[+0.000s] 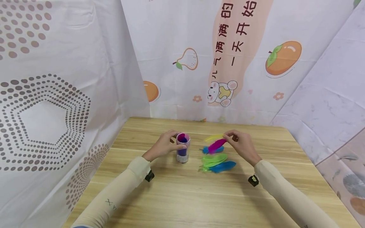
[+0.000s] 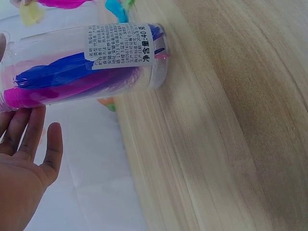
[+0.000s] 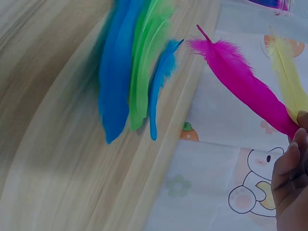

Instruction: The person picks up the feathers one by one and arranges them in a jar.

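My left hand (image 1: pixel 165 144) grips a clear plastic jar (image 1: pixel 182 157) near its rim, thumb in front and fingers behind. The jar stands upright on the wooden table, its mouth up. Inside it, a dark blue feather (image 2: pixel 55 72) and a magenta feather (image 2: pixel 72 91) show through the wall, beside a white printed label (image 2: pixel 120 47). To the jar's right, my right hand (image 1: pixel 242 144) pinches a magenta feather (image 3: pixel 245 86) and a yellow feather (image 3: pixel 286 67) by their tips. Their quill ends point toward the jar, above the feathers lying on the table.
Under and in front of my right hand lie a small blue feather (image 1: pixel 209 150), light green feathers (image 1: pixel 215 159) and a larger blue feather (image 1: pixel 223 167). The wooden table (image 1: pixel 188 202) ends at a printed curtain (image 1: pixel 176 85) behind; another curtain (image 1: pixel 57 126) hangs along the left.
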Tool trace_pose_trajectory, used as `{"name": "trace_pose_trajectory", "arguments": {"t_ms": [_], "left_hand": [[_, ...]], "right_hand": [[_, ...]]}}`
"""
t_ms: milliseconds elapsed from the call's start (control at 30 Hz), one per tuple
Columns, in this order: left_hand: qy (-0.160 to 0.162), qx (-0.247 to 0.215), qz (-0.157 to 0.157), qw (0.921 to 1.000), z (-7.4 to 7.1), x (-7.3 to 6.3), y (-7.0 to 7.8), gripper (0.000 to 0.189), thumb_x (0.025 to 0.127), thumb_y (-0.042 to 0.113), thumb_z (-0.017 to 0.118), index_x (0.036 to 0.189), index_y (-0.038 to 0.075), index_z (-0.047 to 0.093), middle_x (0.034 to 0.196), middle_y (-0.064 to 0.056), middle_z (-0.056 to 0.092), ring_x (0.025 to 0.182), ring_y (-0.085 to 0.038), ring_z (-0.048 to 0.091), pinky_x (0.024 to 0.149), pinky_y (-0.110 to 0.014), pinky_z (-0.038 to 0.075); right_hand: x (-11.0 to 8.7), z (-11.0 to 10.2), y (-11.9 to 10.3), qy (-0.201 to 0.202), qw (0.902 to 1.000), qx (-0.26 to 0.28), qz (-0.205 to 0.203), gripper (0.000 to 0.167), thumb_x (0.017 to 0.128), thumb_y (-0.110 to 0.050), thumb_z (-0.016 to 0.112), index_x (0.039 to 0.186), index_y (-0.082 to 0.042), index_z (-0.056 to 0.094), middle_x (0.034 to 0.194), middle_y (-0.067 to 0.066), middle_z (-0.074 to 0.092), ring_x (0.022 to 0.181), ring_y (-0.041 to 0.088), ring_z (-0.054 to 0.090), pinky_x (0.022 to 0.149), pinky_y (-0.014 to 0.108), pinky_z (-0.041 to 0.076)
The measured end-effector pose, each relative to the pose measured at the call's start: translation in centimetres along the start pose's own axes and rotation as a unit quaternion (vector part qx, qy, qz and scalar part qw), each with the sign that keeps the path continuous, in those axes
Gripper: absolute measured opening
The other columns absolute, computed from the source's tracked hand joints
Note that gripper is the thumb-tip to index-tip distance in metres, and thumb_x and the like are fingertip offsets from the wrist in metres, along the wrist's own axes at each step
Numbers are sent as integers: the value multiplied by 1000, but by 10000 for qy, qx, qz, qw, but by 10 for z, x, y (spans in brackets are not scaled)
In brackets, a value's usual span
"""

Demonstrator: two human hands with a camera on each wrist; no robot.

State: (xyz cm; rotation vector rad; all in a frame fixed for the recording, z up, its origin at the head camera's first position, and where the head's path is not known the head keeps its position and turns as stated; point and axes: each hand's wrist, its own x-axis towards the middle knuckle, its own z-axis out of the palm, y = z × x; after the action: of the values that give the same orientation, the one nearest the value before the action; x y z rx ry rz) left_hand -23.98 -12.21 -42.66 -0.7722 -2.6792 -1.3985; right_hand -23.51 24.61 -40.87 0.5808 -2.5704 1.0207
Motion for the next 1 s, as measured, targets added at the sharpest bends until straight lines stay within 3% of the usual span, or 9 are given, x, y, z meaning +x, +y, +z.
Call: {"name": "trace_pose_trajectory", "arguments": {"t_ms": [467,1000], "left_hand": [[45,-29,-16,10000,0,1,-2,58,83,46,86,132,20,68,120,8,65,110,-13,60,90,-37,55],[-28,-102,64,9999,-1,0,0,57,84,45,85,132,21,68,125,7,64,111,-13,59,91,-40,54]], "right_hand": [[10,6,-16,82,9995,194,-230,16,99,-26,72,107,-13,77,75,-2,65,61,15,49,52,25,38],[18,9,-32,79,9989,266,-367,13,100,-28,72,105,-16,77,71,-5,61,62,16,52,53,26,41]]}}
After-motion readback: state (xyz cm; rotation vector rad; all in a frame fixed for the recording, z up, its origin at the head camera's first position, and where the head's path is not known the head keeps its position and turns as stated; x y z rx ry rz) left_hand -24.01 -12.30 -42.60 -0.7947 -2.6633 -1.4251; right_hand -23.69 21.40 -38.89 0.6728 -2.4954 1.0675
